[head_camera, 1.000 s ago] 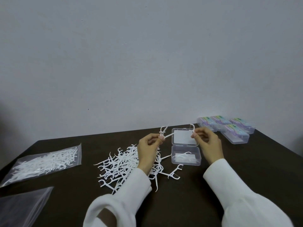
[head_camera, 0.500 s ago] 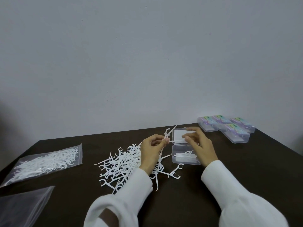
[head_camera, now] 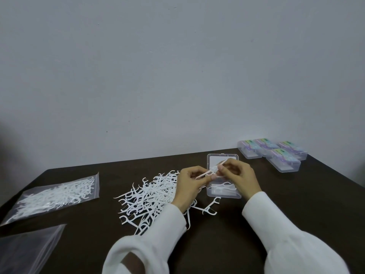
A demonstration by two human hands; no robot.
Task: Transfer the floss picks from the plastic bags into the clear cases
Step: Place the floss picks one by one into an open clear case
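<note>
A heap of loose white floss picks (head_camera: 150,196) lies on the dark table in front of me. Just right of it stands an open clear case (head_camera: 223,192) with its lid up and a few picks inside. My left hand (head_camera: 190,186) and my right hand (head_camera: 240,177) meet above the case, both pinching white floss picks (head_camera: 212,169) between fingertips. A sealed plastic bag full of picks (head_camera: 57,194) lies at the left. An empty-looking plastic bag (head_camera: 25,252) sits at the lower left.
Several closed clear cases with coloured labels (head_camera: 276,153) are grouped at the back right of the table (head_camera: 296,204). Two stray picks (head_camera: 209,208) lie in front of the open case. A plain wall rises behind the table's far edge.
My hands have come together over the open case; the right hand moved left toward the left hand, and both now pinch picks at one spot.
</note>
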